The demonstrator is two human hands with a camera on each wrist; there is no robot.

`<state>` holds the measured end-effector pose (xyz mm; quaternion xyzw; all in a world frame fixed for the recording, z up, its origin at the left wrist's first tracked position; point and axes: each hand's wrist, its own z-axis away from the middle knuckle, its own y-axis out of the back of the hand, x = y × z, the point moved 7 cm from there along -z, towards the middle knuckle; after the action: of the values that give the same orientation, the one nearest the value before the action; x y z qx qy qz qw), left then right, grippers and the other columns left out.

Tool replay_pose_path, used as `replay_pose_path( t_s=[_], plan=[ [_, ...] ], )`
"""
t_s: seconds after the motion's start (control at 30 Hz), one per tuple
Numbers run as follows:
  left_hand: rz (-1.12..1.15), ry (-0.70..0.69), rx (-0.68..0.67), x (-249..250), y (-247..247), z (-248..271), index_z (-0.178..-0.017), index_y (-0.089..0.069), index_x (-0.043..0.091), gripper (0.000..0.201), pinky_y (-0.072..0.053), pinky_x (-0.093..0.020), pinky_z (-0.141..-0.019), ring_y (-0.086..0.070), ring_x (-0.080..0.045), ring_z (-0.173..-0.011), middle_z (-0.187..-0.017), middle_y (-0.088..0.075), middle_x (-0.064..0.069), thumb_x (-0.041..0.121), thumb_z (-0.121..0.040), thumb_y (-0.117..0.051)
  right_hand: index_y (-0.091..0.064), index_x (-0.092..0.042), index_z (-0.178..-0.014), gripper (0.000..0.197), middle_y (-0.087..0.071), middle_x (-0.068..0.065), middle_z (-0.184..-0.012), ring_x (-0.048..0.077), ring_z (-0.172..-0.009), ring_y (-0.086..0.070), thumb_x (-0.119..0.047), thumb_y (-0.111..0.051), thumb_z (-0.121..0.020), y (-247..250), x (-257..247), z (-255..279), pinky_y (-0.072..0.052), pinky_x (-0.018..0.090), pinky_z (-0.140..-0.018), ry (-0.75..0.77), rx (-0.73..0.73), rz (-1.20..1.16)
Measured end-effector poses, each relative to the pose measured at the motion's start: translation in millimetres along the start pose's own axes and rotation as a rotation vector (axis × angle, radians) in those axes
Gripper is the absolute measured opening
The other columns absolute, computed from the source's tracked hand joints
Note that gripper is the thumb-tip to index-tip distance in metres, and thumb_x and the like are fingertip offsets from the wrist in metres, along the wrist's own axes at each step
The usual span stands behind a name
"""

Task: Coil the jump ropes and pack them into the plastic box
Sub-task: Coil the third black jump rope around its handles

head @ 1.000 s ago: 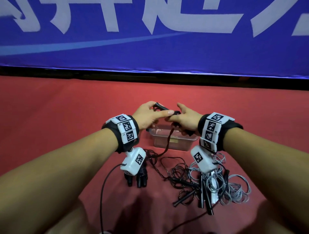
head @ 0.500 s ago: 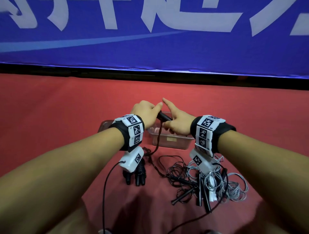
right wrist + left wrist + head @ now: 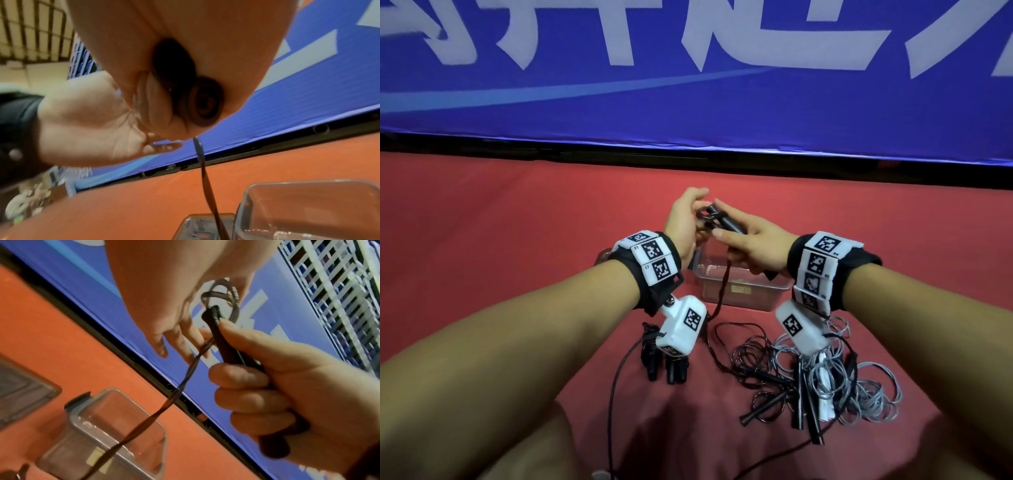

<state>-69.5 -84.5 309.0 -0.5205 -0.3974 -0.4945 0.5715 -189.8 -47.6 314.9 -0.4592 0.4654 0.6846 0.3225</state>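
Head view: the black handles [image 3: 726,222] are gripped by the right hand [image 3: 758,248] above the plastic box [image 3: 743,286], tilted with the rope end raised, where half a second earlier they were covered by both hands. A small rope loop [image 3: 703,215] is now exposed at the handle tip, pinched by the left hand [image 3: 685,222]. The dark rope [image 3: 722,291] hangs down past the box front to the red surface [image 3: 517,222]. Tangled jump ropes [image 3: 822,380] lie in front of the box.

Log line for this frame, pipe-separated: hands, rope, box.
right hand grips black rope handles | left hand loops cord at handle tip | cord trails over plastic box | box holds no rope | other ropes loose on floor
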Motion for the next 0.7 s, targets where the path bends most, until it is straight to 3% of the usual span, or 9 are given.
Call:
replay_pose_path(
  t_s=[0.07, 0.13, 0.2, 0.27, 0.33, 0.47, 0.53, 0.6, 0.7],
  plan=[
    [0.000, 0.023, -0.013, -0.5, 0.6, -1.0, -0.093, -0.063, 0.012, 0.042, -0.040, -0.028, -0.059, -0.051, -0.015, -0.053, -0.064, -0.059, -0.003, 0.052, -0.085, -0.054, -0.022, -0.047, -0.154, 0.062, -0.036, -0.002, -0.057, 0.009, -0.043, -0.035, -0.026, -0.052, -0.104, 0.3, -1.5, 0.7, -0.029, 0.018, -0.039, 0.002, -0.011, -0.078],
    [-0.100, 0.051, -0.029, -6.4, -0.5, -0.1, -0.090, -0.068, 0.013, 0.056, -0.047, -0.032, -0.070, -0.060, -0.020, -0.063, -0.071, -0.062, -0.005, 0.066, -0.075, -0.057, -0.020, -0.046, -0.154, 0.063, -0.036, 0.000, -0.059, 0.007, -0.042, -0.037, -0.022, -0.051, -0.105, 1.9, -4.4, 0.9, -0.030, 0.018, -0.037, 0.023, 0.013, -0.102],
    [-0.203, 0.056, -0.045, -9.1, -5.5, 3.8, -0.091, -0.072, 0.013, 0.065, -0.047, -0.031, -0.064, -0.056, -0.018, -0.056, -0.070, -0.061, -0.005, 0.075, -0.080, -0.054, -0.020, -0.046, -0.154, 0.064, -0.048, 0.004, -0.066, 0.011, -0.047, -0.044, -0.022, -0.051, -0.104, 5.8, -4.7, -0.9, -0.034, 0.019, -0.038, 0.041, 0.058, -0.039],
    [-0.274, 0.028, -0.048, -5.5, -10.2, 6.1, -0.093, -0.069, 0.016, 0.060, -0.039, -0.025, -0.051, -0.043, -0.013, -0.046, -0.059, -0.050, 0.001, 0.071, -0.094, -0.046, -0.023, -0.043, -0.155, 0.063, -0.057, 0.001, -0.075, 0.016, -0.055, -0.048, -0.022, -0.052, -0.104, 10.9, -3.9, -3.2, -0.037, 0.021, -0.040, 0.065, 0.099, 0.048],
    [-0.392, -0.005, -0.058, -0.7, -12.0, 5.2, -0.102, -0.069, 0.020, 0.054, -0.033, -0.023, -0.046, -0.038, -0.007, -0.039, -0.057, -0.046, 0.006, 0.065, -0.100, -0.039, -0.025, -0.040, -0.155, 0.062, -0.057, -0.005, -0.073, 0.010, -0.050, -0.048, -0.020, -0.053, -0.103, 17.7, -4.3, -3.2, -0.037, 0.019, -0.040, 0.068, 0.147, 0.108],
    [-0.587, -0.044, -0.021, -2.2, -7.0, -3.2, -0.103, -0.075, 0.016, 0.057, -0.030, -0.025, -0.046, -0.039, -0.007, -0.035, -0.050, -0.049, 0.008, 0.065, -0.097, -0.046, -0.035, -0.031, -0.150, 0.052, -0.052, -0.008, -0.070, -0.003, -0.036, -0.045, -0.019, -0.053, -0.103, 28.8, -5.3, -0.9, -0.034, 0.010, -0.039, 0.075, 0.201, 0.264],
    [-0.583, -0.027, -0.007, -6.2, -4.9, -5.7, -0.092, -0.074, 0.011, 0.058, -0.028, -0.025, -0.046, -0.036, -0.009, -0.033, -0.042, -0.044, 0.011, 0.065, -0.096, -0.051, -0.039, -0.027, -0.147, 0.046, -0.051, -0.010, -0.072, -0.002, -0.044, -0.049, -0.021, -0.052, -0.103, 28.4, -3.2, -2.5, -0.036, 0.012, -0.045, 0.072, 0.199, 0.333],
    [-0.546, 0.005, 0.004, -8.6, -3.8, -7.3, -0.077, -0.067, 0.014, 0.054, -0.026, -0.025, -0.045, -0.034, -0.010, -0.032, -0.039, -0.043, 0.011, 0.063, -0.095, -0.054, -0.040, -0.024, -0.147, 0.046, -0.054, -0.012, -0.080, 0.006, -0.061, -0.052, -0.023, -0.053, -0.103, 25.3, -2.1, -5.3, -0.040, 0.021, -0.059, 0.071, 0.207, 0.399],
    [-0.474, 0.074, 0.014, -9.4, -5.3, -7.1, -0.084, -0.067, 0.012, 0.049, -0.026, -0.020, -0.040, -0.032, -0.010, -0.032, -0.038, -0.042, 0.011, 0.058, -0.096, -0.056, -0.039, -0.022, -0.147, 0.047, -0.064, 0.000, -0.106, 0.023, -0.088, -0.062, -0.025, -0.053, -0.102, 22.7, -1.7, -8.1, -0.044, 0.030, -0.077, 0.083, 0.233, 0.508]
  ],
)
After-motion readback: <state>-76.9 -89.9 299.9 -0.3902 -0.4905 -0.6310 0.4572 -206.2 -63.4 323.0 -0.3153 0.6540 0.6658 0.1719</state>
